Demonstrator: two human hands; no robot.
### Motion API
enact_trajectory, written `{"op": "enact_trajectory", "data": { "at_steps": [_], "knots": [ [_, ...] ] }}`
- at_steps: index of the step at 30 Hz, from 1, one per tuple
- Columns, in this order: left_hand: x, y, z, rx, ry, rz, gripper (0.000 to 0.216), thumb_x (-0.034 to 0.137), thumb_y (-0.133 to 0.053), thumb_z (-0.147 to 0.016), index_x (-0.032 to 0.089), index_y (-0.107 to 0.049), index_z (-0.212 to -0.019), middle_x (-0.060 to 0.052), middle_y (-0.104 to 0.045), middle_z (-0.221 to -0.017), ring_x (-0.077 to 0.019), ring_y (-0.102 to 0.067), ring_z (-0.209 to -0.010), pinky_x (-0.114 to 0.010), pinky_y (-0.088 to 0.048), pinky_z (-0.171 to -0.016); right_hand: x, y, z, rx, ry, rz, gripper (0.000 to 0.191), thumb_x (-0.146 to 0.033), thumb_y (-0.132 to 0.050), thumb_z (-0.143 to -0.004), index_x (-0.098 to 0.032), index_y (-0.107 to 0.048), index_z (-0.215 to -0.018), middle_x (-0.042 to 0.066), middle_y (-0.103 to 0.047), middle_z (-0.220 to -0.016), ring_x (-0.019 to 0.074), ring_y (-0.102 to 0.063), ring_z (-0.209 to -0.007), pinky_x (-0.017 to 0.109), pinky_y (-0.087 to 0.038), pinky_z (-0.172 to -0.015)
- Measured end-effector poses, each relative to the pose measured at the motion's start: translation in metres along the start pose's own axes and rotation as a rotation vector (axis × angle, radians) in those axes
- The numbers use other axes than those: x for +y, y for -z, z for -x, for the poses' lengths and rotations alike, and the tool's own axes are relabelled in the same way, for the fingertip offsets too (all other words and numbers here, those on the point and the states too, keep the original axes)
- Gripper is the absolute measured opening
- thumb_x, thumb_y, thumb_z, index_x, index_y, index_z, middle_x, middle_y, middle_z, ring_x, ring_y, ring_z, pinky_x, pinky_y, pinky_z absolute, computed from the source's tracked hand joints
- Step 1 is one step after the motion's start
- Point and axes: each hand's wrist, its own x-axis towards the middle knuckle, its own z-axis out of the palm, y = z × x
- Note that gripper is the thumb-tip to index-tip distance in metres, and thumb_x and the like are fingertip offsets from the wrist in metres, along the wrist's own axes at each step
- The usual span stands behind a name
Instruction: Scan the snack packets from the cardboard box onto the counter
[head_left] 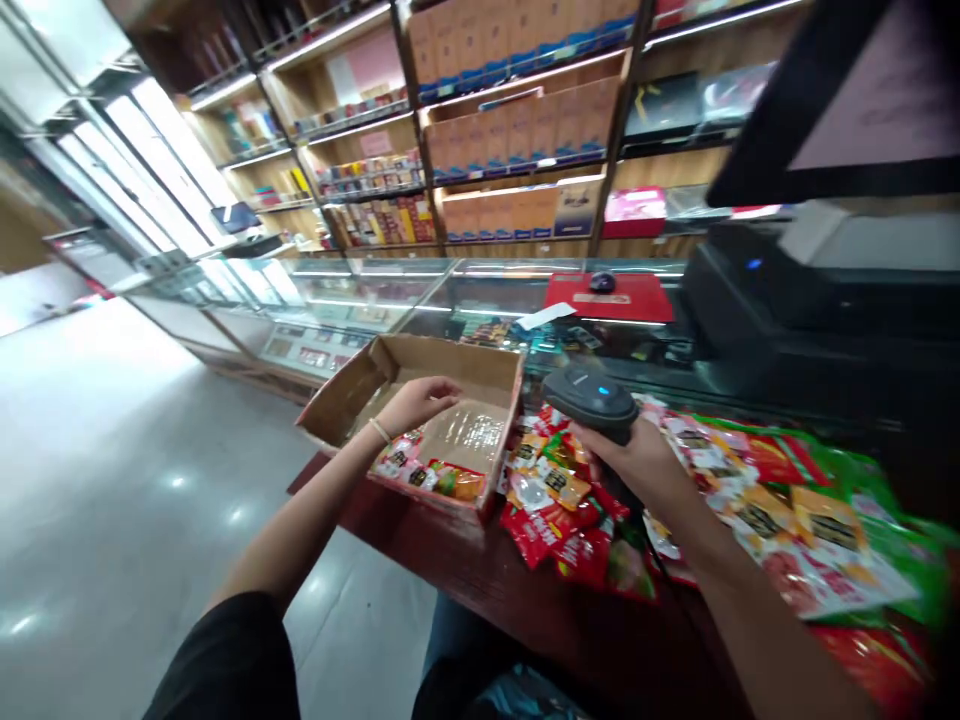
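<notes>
My right hand (637,455) is wrapped around the handle of a black barcode scanner (591,392) with a small blue light on top. The scanner is above a heap of snack packets (559,490) in red, orange and white wrappers. Over a shallow cardboard box (450,355) reaches my left hand (420,402), its fingers loosely stretched out to the right with nothing visible in them. Several snack packets (431,475) lie along the near side inside the box. More packets (784,530), some in green wrapping, spread beneath and beyond my right forearm.
Behind the box runs a glass display counter (360,285). On it lie a red mat (637,300), a computer mouse (602,282) and a white paper strip (546,317). A dark monitor (772,120) stands at right. Stocked shelves (517,130) line the back wall.
</notes>
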Motion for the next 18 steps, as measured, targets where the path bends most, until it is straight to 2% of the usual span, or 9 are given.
{"op": "enact_trajectory", "data": {
  "at_steps": [5, 10, 14, 18],
  "knots": [
    [-0.08, 0.037, 0.032, 0.103, 0.2, 0.094, 0.035, 0.043, -0.065, -0.077, 0.015, -0.07, -0.099, -0.007, -0.072, -0.092, -0.0179, -0.063, -0.08, -0.029, -0.05, -0.074, -0.017, -0.071, -0.039, -0.217, 0.016, 0.022, 0.038, -0.054, -0.074, -0.072, -0.021, -0.057, -0.064, 0.0, -0.057, -0.047, 0.0147, -0.051, -0.038, 0.028, -0.042, -0.039],
    [-0.123, 0.05, 0.049, 0.097, 0.336, 0.087, 0.033, 0.04, -0.065, -0.075, 0.015, -0.068, -0.097, -0.007, -0.071, -0.091, -0.0179, -0.063, -0.079, -0.028, -0.05, -0.071, -0.009, -0.113, -0.061, -0.306, -0.021, -0.002, 0.036, -0.053, -0.076, -0.071, -0.022, -0.058, -0.067, 0.0, -0.058, -0.05, 0.015, -0.053, -0.038, 0.028, -0.044, -0.038],
    [-0.136, 0.044, 0.051, -0.037, 0.418, -0.091, 0.033, 0.035, -0.068, -0.072, 0.017, -0.066, -0.1, -0.007, -0.072, -0.091, -0.0217, -0.066, -0.082, -0.03, -0.049, -0.075, 0.0, -0.125, -0.069, -0.308, -0.105, 0.015, 0.04, -0.055, -0.077, -0.069, -0.021, -0.058, -0.074, -0.002, -0.058, -0.051, 0.0134, -0.054, -0.039, 0.024, -0.043, -0.035],
    [-0.142, 0.031, 0.046, -0.293, 0.452, -0.31, 0.043, 0.03, -0.073, -0.066, 0.017, -0.065, -0.105, -0.009, -0.072, -0.093, -0.0252, -0.067, -0.084, -0.03, -0.048, -0.075, 0.0, -0.125, -0.07, -0.325, -0.123, -0.005, 0.041, -0.057, -0.075, -0.07, -0.02, -0.057, -0.075, -0.002, -0.059, -0.052, 0.0121, -0.053, -0.039, 0.023, -0.042, -0.036]
  ]
}}
